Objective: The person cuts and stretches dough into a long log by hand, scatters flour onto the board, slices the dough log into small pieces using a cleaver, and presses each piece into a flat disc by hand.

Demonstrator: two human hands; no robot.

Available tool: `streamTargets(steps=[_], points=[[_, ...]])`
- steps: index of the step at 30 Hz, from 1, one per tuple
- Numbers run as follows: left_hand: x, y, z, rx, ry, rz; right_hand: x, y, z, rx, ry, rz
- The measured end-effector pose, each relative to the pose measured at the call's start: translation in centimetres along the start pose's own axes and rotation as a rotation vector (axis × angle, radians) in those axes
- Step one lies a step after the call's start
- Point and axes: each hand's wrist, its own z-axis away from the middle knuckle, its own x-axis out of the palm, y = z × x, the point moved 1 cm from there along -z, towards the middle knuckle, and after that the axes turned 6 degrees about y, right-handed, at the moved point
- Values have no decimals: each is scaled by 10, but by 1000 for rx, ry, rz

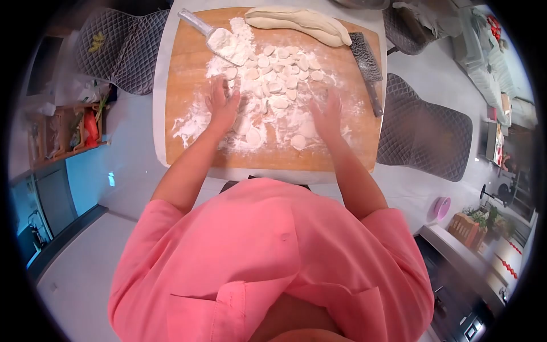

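On a floured wooden board (188,74) lie many small flattened dough pieces (280,102), heaped loosely in the middle. My left hand (223,105) is over the flour left of the pieces, its thumb apart from the fingers, holding nothing that I can see. To the right of the heap, my right hand (327,113) is likewise open above the board, slightly blurred. Whether either palm touches the board I cannot tell. A few separate dough pieces (253,136) lie nearer my body, between the hands. Loose flour (191,122) is scattered all around.
At the back left a metal scoop (196,23) rests in piled flour. A long dough roll (299,21) lies along the far edge. A cleaver (366,60) sits at the right edge, handle toward me. Quilted chairs (424,128) flank the table.
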Motion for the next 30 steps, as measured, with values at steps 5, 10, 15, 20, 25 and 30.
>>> streamTargets(steps=[5, 10, 15, 20, 25, 30], points=[[-53, 43, -46, -87, 0, 208, 9, -6, -57, -87, 26, -80], [-58, 36, -39, 145, 102, 166, -17, 3, -30, -19, -173, 66], [-93, 15, -14, 236, -38, 70, -55, 29, -13, -86, -271, 66], [-115, -4, -5, 268, -142, -49, -68, 27, -11, -112, -339, 117], [-74, 17, -23, 146, -30, -111, -50, 11, -27, -154, -191, 243], [-42, 34, -40, 76, -28, -371, -4, 29, -37, -307, -38, 436]])
